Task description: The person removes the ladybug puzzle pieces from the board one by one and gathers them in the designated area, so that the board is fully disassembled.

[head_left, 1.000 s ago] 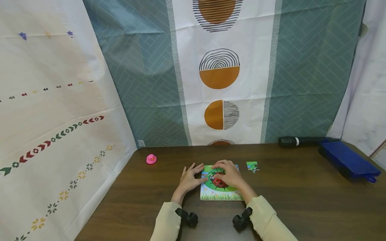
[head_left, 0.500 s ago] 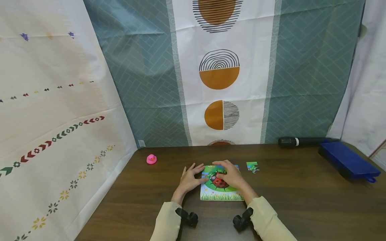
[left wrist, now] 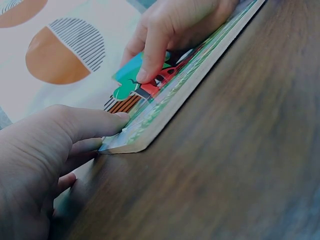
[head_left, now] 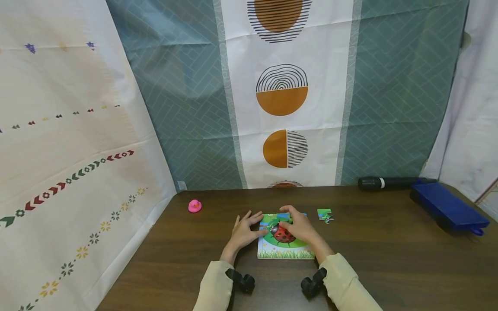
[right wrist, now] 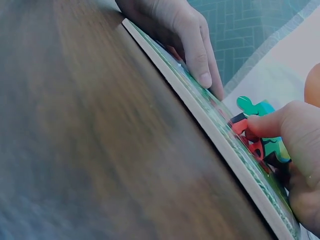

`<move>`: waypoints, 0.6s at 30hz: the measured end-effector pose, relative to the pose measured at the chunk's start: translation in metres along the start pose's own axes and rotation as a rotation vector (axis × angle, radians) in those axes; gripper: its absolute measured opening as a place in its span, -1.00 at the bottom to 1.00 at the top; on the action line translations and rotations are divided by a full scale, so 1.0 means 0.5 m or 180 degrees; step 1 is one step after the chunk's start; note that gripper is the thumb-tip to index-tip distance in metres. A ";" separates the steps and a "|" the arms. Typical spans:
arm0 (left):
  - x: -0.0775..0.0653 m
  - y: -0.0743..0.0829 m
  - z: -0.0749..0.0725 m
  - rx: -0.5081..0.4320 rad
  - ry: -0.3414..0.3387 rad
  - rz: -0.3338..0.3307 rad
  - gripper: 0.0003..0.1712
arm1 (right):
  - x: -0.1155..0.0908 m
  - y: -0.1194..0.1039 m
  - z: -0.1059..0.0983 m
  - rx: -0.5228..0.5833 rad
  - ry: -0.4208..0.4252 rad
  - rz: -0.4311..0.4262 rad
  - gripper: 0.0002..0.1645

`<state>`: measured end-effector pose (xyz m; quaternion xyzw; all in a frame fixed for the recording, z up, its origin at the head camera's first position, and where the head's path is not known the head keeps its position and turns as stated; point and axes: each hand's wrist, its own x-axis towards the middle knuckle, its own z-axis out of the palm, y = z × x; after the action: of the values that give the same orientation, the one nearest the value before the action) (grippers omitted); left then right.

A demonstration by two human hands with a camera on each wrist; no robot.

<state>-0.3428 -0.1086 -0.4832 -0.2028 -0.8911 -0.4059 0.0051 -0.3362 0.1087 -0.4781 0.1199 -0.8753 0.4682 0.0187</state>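
A square ladybug jigsaw puzzle (head_left: 285, 254) in a thin tray lies flat on the table. My left hand (head_left: 244, 232) rests at its left side, thumb over the top face and the other fingers stretched along the edge. On the upper part of the puzzle, my right hand (head_left: 301, 226) pinches a green, blue and red puzzle piece (left wrist: 123, 91) between thumb and fingers. Both wrist views show this piece tilted up from the puzzle surface; its lower end is hidden by the hand. Another green puzzle piece (head_left: 325, 215) lies loose on the table to the right of the puzzle.
A pink toy duck (head_left: 195, 206) sits at the back left of the brown table (head_left: 175, 268). Toward the back right are a blue dustpan-like object (head_left: 451, 206) and a black cylinder with a white band (head_left: 377, 183). Patterned cloths hang behind and to the left.
The right hand's fingers have drawn back slightly to the right and closer to the thumb, over the puzzle's upper part. My left hand has stayed in place.
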 end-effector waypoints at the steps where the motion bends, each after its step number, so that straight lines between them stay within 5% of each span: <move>1: 0.000 0.000 0.000 -0.0001 -0.0002 -0.0001 -0.32 | 0.000 0.000 -0.001 -0.0007 0.0000 -0.0010 -0.53; 10: 0.000 -0.002 0.002 -0.0008 0.0026 -0.0015 -0.31 | 0.003 0.003 -0.006 0.0064 0.0010 0.0018 -0.80; 18: 0.001 -0.002 0.003 -0.0012 0.0037 -0.0017 -0.31 | 0.007 0.007 -0.011 0.0141 0.0068 0.0031 -0.85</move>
<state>-0.3432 -0.1080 -0.4846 -0.1980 -0.8909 -0.4087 0.0088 -0.3408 0.1142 -0.4773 0.1110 -0.8650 0.4888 0.0232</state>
